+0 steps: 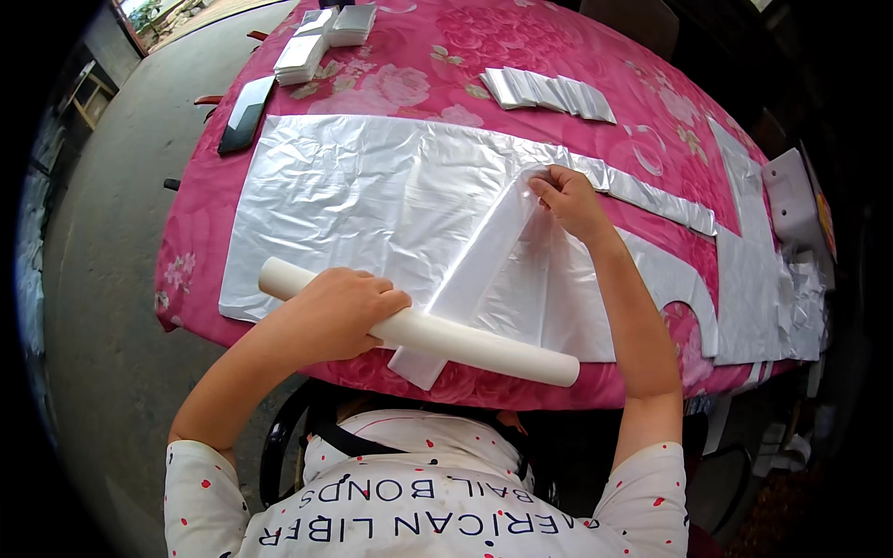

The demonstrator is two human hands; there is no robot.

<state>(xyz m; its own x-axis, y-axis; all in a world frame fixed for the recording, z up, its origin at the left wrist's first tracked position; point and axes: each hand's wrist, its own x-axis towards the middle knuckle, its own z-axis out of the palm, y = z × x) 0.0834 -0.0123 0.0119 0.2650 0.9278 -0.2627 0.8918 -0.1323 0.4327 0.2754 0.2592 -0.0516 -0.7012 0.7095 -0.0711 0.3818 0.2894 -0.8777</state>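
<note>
My left hand is wrapped round a long white tube, which lies slantwise across the near edge of a stack of plastic bags. The silvery-white plastic bags lie flat, with handle strips reaching to the right. With fingers pinched, my right hand lifts the edge of a thin white plastic bag near the far side of the stack. That bag is folded over in a narrow slanting strip and passes under the tube, its lower end showing at the near table edge.
A pink flowered tablecloth covers the table. Folded white packets lie in a fanned row beyond the bags, and more stacked packets sit at the far left near a dark phone. More plastic bags and a white container are at the right.
</note>
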